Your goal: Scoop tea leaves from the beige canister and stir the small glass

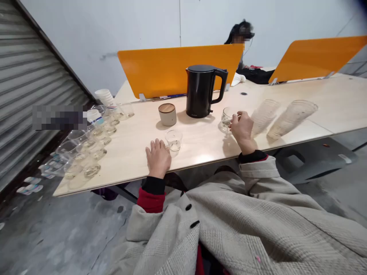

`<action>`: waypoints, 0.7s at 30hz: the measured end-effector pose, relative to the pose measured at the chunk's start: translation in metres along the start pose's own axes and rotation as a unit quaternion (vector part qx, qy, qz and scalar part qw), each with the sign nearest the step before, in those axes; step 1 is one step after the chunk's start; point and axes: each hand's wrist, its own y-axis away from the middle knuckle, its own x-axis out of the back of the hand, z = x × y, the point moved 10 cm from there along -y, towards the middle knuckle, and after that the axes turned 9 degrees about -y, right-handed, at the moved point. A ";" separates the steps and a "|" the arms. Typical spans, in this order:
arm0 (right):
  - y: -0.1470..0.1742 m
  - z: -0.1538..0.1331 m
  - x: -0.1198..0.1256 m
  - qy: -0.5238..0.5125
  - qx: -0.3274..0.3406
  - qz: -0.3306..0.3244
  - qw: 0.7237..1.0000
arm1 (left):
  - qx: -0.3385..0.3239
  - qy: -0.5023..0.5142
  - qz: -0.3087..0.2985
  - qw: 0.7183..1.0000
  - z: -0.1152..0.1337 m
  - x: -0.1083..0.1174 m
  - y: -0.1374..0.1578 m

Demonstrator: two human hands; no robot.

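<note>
While the right hand (243,125) grips a clear printed cup (226,117) near the black kettle (200,91), the left hand (159,157) rests unclenched, palm down, on the table (137,128) beside a plain clear cup (173,140)

A loose coat (229,217) in pale grey-beige, woven with a fine check, fills the lower middle and lower right of the frame, with two dark oval buttons (188,207) near the bottom centre and a small pink speck (258,259) toward the lower right. Below the bare left hand (158,157), left of centre, come a black knit cuff (153,186), a band of red sleeve (151,201) and the coat's wide turned-back cuff (142,225). Right of centre, below the bare right hand (242,128), another black cuff (252,156) shows a thin red edge above a broad checked coat cuff (259,168).
</note>
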 end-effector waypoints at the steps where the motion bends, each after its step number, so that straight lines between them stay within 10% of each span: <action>1: -0.001 0.001 -0.002 -0.018 -0.005 0.000 1.000 | 0.001 0.000 0.002 1.000 0.000 0.000 0.000; 12: 0.037 -0.089 0.062 -0.250 0.116 0.082 0.958 | -0.001 0.006 0.005 1.000 0.001 0.000 0.001; 21: 0.087 -0.155 0.017 -0.391 0.127 -0.129 0.903 | 0.002 0.018 -0.002 1.000 0.003 0.003 0.005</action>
